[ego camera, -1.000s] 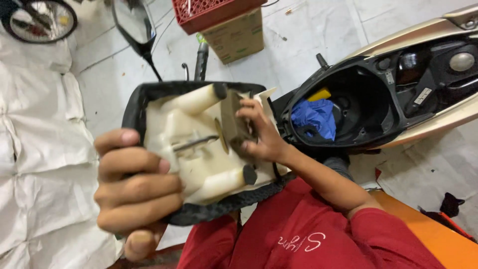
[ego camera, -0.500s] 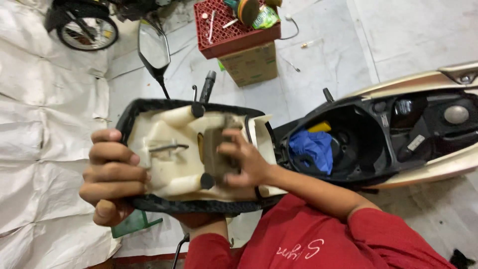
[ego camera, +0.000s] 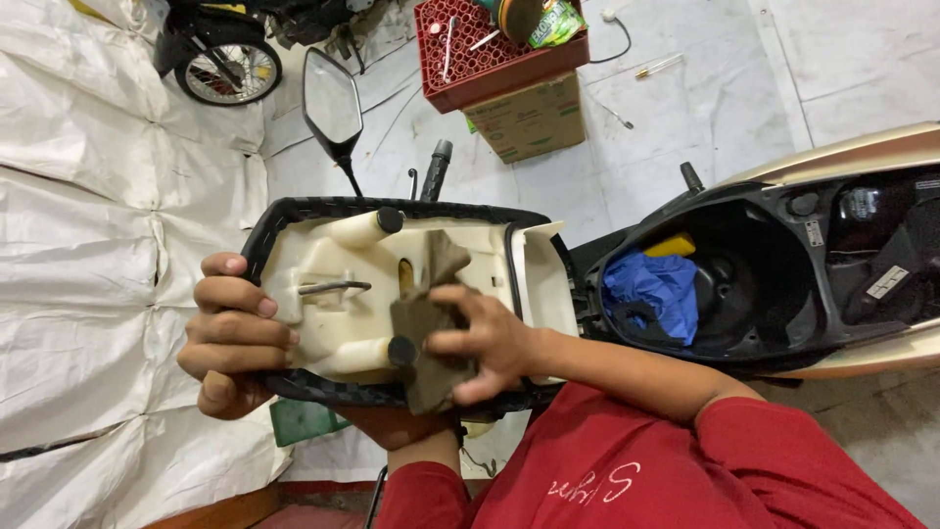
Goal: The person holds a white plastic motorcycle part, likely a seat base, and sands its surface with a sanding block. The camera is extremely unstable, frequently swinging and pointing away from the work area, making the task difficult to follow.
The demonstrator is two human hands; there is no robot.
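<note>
Wiping is under way on the underside of the upturned scooter seat with cream plastic base and black vinyl edge, held open above the dark under-seat storage bucket. The left hand is curled round the seat's front rim, fingers pressed together on the cream base next to the metal latch loop; it takes the load. The right hand is spread over a crumpled grey-brown rag, thumb and fingers pinning it flat to the base near a black rubber stopper.

For a good result, judged from this pose: the seat should be kept steady by the left grip while pressure is applied through the rag, not the fingertips. Strokes are best run along the moulded ribs and around the stoppers, where dirt collects. The blue cloth in the bucket sits clear of the work. The latch loop should be avoided by the rag so it is not snagged.
</note>
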